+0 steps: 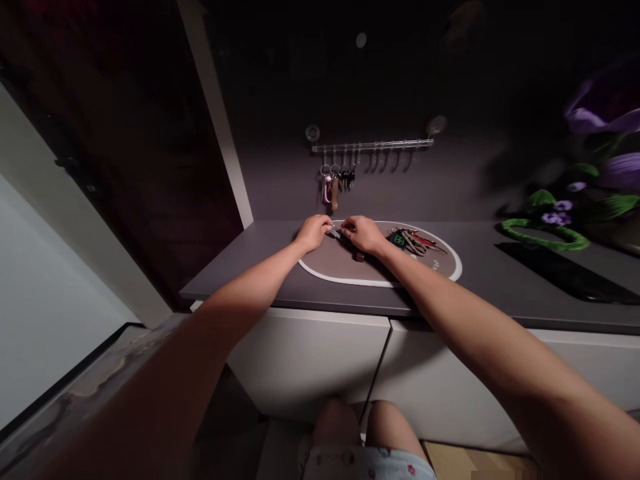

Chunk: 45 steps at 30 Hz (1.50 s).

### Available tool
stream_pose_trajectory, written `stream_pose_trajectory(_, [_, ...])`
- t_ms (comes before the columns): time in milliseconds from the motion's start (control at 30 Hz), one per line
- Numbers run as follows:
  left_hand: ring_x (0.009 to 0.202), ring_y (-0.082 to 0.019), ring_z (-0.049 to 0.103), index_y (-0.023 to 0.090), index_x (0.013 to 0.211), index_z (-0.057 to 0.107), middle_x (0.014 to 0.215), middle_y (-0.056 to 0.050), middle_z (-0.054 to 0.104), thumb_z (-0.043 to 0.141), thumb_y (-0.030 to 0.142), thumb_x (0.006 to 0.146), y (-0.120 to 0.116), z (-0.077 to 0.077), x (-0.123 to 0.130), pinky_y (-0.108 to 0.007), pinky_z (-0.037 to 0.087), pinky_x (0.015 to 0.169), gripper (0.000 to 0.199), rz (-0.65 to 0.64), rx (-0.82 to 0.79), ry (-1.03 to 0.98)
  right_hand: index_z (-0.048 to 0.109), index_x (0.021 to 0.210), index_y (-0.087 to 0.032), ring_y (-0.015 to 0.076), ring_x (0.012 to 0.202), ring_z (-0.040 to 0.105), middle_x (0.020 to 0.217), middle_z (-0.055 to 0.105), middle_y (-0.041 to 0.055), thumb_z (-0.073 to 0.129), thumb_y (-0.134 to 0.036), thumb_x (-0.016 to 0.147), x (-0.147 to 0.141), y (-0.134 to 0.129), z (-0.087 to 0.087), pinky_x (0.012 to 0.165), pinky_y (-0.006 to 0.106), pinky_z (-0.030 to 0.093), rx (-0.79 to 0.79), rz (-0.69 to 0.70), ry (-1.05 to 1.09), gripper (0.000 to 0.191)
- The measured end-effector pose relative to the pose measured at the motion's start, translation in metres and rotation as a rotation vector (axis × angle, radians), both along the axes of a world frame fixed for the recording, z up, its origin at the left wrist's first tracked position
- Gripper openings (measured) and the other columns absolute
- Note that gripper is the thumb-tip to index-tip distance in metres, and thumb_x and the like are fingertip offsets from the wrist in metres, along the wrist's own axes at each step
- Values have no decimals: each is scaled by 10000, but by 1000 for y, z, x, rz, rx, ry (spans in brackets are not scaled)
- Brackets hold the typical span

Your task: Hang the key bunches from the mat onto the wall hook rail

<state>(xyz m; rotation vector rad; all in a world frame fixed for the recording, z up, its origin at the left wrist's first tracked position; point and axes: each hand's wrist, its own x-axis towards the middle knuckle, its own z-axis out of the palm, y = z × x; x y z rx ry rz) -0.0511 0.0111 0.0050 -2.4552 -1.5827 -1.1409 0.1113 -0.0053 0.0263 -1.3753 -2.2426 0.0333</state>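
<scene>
Over an oval mat [345,275] with a white rim, both my hands are close together. My left hand [313,232] has thumb and fingers pinched at a small silver key [333,233]. A dark strap-like piece [347,243] runs from the key toward a small brown block [359,257] on the mat. My right hand [365,233] is curled just above this strap, its fingertips pressed together; what they hold is too small to make out. To the right of it lies a heap of keys and cords [420,241] with a dark tag marked in green [399,240].
A clear hook rail [373,146] is fixed to the dark wall, with several keys and keyrings [335,183] hanging at its left end. Rightward on the grey counter [480,293] are a black flat object [570,270], a green fuzzy ring [545,233] and purple flowers [623,172].
</scene>
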Motion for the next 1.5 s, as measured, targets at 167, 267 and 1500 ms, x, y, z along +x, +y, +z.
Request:
stream_pose_trajectory(167, [831,-137,547,157,816,621,861,-37,639,496,138,780,-7,5,6,-254,414,785,131,-42,54,-115,651,935,-157,166,858,587,953,664,75,526,-269,777,0,0,0,746,226,397,19,29,47,231])
stream_pose_trajectory(267, [816,-128,556,151,812,612,864,-36,641,492,137,780,-9,8,8,-250,427,779,125,-79,50,-194,651,914,-164,154,841,583,938,666,60,542,-257,761,0,-1,0,747,227,397,15,40,153,210])
stream_pose_trajectory(1500, [746,-144,541,163,785,604,778,-40,612,444,208,804,-18,8,18,-269,425,721,167,-106,116,-150,541,675,-141,82,650,542,668,556,-13,681,-313,607,7,12,26,663,231,451,-377,227,1228,232])
